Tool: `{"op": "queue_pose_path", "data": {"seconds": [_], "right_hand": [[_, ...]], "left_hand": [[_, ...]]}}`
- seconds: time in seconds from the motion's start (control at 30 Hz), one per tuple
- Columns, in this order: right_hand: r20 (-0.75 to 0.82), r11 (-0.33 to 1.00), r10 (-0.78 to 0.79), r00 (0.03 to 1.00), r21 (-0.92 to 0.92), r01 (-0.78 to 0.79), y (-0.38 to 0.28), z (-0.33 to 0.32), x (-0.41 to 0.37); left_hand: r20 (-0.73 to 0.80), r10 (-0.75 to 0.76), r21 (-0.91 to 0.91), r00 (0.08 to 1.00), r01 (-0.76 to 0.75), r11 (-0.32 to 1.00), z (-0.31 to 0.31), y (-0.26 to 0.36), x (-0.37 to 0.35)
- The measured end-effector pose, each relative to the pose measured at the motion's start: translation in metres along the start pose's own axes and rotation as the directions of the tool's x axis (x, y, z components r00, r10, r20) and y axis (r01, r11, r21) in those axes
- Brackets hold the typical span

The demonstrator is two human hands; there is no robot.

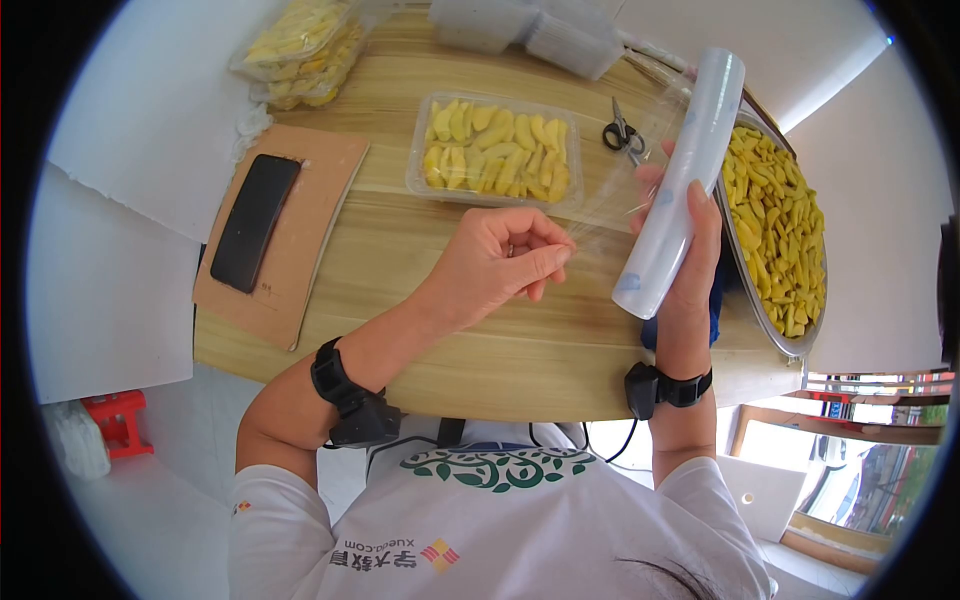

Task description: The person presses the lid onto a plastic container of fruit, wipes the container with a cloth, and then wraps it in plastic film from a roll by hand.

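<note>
My right hand (697, 240) is wrapped round a roll of clear plastic wrap (683, 185), held tilted over the right part of the table. My left hand (505, 255) pinches the loose edge of the wrap between thumb and fingers, and a thin sheet of film (610, 205) stretches from there to the roll. Just beyond my left hand lies a clear plastic tray (412, 170) filled with yellow fruit slices (500, 145) in rows. Black-handled scissors (622, 134) rest on the table between the tray and the roll.
A large metal basin (745, 255) of yellow slices (775, 225) stands at the right. On the left, a phone (255, 222) lies on cardboard (318, 215). Wrapped fruit trays (305, 50) are stacked at the back left, and clear plastic containers (530, 30) at the back of the wooden table (390, 240).
</note>
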State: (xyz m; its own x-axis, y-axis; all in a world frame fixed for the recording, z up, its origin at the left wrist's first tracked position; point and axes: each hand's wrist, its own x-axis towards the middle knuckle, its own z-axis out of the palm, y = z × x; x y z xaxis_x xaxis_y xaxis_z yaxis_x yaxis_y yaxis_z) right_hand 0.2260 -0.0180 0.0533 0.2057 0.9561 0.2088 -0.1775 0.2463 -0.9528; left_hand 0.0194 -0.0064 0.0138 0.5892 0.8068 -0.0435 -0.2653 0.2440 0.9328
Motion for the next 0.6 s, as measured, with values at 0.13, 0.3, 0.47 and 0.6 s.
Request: {"op": "queue_pose_path", "data": {"seconds": [0.13, 0.3, 0.47, 0.6], "right_hand": [[-0.02, 1.0, 0.005, 1.0, 0.012, -0.005, 0.0, -0.001, -0.001], [-0.033, 1.0, -0.013, 0.999, 0.001, 0.013, 0.001, -0.001, 0.0], [-0.064, 0.999, -0.031, 0.997, -0.009, 0.031, 0.0, -0.001, 0.001], [-0.108, 0.986, -0.043, 0.993, 0.156, 0.06, 0.0, -0.015, 0.008]], "left_hand": [[0.006, 0.004, -0.021, 1.0, -0.004, 1.0, -0.002, 0.001, 0.0], [-0.007, 0.021, -0.022, 1.0, -0.021, 1.0, -0.003, -0.001, 0.001], [-0.054, -0.009, -0.015, 0.998, 0.008, 1.0, -0.004, 0.002, 0.0], [-0.068, 0.019, -0.056, 0.997, -0.023, 0.998, -0.011, -0.003, 0.004]]}}
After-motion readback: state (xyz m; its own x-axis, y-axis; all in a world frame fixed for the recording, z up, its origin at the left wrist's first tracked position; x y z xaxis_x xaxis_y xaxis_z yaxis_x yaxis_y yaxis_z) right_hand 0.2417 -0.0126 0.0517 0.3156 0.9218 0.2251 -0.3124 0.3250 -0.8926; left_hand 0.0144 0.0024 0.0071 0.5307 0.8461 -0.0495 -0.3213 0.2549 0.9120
